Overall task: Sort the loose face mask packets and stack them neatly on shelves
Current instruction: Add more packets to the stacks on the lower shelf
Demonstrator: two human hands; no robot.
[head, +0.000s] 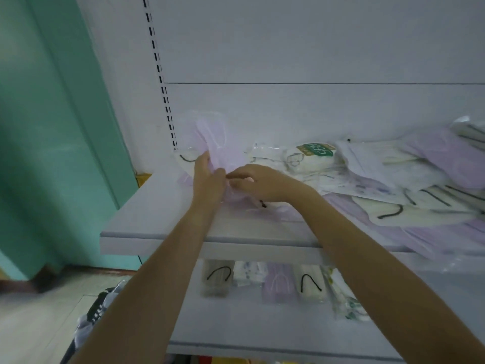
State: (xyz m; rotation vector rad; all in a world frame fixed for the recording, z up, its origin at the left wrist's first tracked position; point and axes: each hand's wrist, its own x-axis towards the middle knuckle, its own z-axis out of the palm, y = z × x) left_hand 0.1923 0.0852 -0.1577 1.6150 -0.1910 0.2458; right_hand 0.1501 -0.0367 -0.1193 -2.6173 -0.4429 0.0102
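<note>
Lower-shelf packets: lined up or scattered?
Lined up: the packets lie side by side in one row on the lower shelf.

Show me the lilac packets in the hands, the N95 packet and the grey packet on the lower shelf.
lilac packets [215, 143]: head view, on their raised upper part.
N95 packet [316, 150]: head view, on its green label.
grey packet [216, 288]: head view, lower half, under its black loop.

Teal wall [52, 132] w/ pale floor [39, 327]
</note>
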